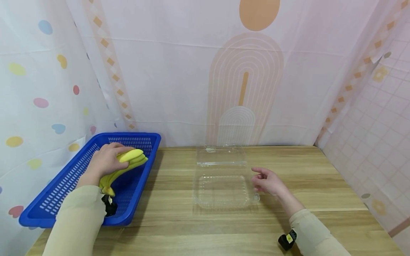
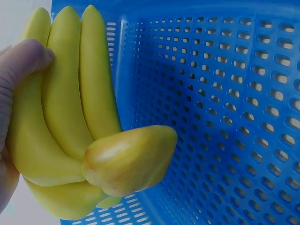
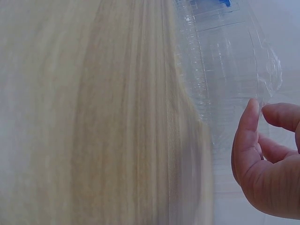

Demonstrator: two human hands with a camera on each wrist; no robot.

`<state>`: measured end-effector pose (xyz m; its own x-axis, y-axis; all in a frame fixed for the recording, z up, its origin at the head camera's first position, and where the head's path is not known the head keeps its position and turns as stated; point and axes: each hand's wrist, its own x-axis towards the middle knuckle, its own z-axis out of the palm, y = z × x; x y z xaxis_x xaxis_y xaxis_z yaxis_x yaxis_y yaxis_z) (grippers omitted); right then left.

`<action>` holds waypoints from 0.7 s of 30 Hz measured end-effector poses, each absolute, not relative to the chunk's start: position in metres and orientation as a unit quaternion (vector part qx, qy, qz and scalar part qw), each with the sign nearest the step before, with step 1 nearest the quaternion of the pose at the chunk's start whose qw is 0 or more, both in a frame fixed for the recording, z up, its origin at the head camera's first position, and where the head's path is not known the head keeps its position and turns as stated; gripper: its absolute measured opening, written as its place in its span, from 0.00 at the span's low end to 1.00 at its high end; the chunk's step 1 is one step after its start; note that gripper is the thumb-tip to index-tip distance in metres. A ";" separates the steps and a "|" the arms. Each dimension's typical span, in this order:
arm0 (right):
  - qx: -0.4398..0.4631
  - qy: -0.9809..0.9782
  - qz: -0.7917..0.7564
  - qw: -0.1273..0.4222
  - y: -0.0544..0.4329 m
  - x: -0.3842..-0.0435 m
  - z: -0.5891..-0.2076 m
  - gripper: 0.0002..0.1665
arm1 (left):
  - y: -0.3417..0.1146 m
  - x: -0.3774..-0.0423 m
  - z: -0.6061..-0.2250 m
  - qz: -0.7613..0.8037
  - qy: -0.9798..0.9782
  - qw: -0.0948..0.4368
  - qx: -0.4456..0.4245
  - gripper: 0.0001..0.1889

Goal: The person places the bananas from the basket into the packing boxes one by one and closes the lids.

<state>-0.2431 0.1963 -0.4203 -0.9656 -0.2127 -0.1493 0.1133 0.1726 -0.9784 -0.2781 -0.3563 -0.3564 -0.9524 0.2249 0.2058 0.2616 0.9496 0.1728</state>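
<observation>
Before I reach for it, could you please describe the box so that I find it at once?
On the wooden table, look right of the blue basket. The box, its lid open, lies just left of the right hand. Unlike the basket, it is see-through.

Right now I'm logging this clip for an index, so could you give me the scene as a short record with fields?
Left hand: grips the bananas
Bananas: yellow bunch, within or just above the basket
Basket: blue, perforated, left of the container
Right hand: at the container's right side; whether its fingers touch it is unclear
Container: clear plastic, lid open, nothing visible inside
Surface: wooden table
</observation>
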 end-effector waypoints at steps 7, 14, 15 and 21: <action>-0.040 0.753 -0.644 0.129 0.195 -0.240 -0.419 0.34 | -0.352 -0.277 -0.351 -0.098 -0.981 0.102 -0.131 0.28; -0.046 0.749 -0.648 0.128 0.195 -0.240 -0.419 0.34 | -0.348 -0.277 -0.344 -0.087 -0.976 0.133 -0.150 0.27; -0.046 0.748 -0.649 0.127 0.195 -0.240 -0.419 0.34 | -0.347 -0.277 -0.343 -0.089 -0.975 0.136 -0.153 0.27; -0.049 0.746 -0.652 0.126 0.195 -0.241 -0.419 0.34 | -0.342 -0.277 -0.335 -0.076 -0.969 0.162 -0.170 0.26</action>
